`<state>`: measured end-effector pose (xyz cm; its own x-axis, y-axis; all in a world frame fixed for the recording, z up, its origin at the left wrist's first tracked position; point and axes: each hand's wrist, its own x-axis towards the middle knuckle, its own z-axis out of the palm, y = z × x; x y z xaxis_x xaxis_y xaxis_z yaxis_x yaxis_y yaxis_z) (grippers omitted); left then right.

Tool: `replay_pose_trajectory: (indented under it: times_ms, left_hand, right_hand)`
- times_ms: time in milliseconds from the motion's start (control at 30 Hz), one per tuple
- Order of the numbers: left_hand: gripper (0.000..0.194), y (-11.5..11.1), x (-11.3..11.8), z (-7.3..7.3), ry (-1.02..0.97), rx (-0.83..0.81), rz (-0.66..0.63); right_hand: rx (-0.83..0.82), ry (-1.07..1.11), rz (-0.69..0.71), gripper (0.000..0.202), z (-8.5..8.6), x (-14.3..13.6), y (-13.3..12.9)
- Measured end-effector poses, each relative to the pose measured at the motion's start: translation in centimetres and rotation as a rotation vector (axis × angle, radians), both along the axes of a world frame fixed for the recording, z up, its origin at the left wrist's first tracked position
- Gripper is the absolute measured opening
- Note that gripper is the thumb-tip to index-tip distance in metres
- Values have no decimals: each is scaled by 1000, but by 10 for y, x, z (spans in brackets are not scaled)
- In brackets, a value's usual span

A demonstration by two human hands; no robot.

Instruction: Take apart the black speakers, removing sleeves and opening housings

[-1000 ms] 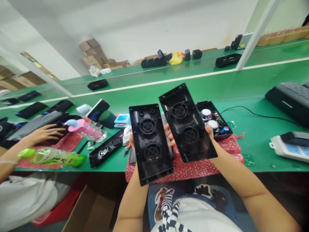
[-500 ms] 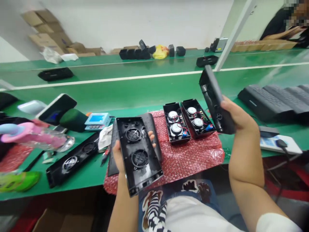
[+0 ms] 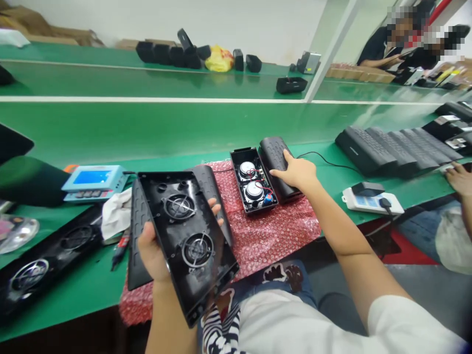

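In my left hand (image 3: 154,253) is a black speaker housing (image 3: 177,226), tilted, its inside with two round grilles facing me. The fingers curl round its edges. My right hand (image 3: 300,172) lies on top of a black textured speaker cover (image 3: 275,150), thumb and forefinger spread. That cover sits over the right-hand speaker box, hiding its inside. Beside it stands an uncovered speaker box (image 3: 238,156) showing two white-backed drivers, red wires and a blue part. Both rest on red bubble wrap (image 3: 258,241). Another textured black cover (image 3: 206,179) lies behind the held housing.
On the left are a light-blue meter (image 3: 94,179), a white cloth (image 3: 116,211), a marker (image 3: 120,250) and a long black grille panel (image 3: 51,260). To the right stand a power strip (image 3: 372,201) and a row of black speakers (image 3: 368,150). A neighbour's hand (image 3: 459,179) shows at far right.
My right hand has lowered the black cover from the air onto the right speaker box and its fingers have spread. My left hand still holds the housing. The view has swung right.
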<state>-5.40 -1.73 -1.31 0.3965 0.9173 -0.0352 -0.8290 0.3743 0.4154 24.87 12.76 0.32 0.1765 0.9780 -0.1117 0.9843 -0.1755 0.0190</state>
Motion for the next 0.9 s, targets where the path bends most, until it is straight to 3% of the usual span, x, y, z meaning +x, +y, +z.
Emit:
replay_pose_trajectory:
  times_ms: [100,233,500,767,900]
  left_hand:
    - [81,0,1,-4,-56,20,-50]
    - [83,1,4,-9,-66,50,1]
    - [77,-2,6,9,18,-74,34]
    - [77,0,8,3,77,2,62]
    - [72,-1,8,9,189,-33,94]
  right_hand:
    - [-3,-19,-1,98,0,2,0]
    - [8,-51,-7,98,-1,1,-1]
    - [33,-34,-17,99,-5,3,-4]
    - [101,-4,-30,92,-5,1,-7]
    - [102,10,-20,92,-6,4,-5]
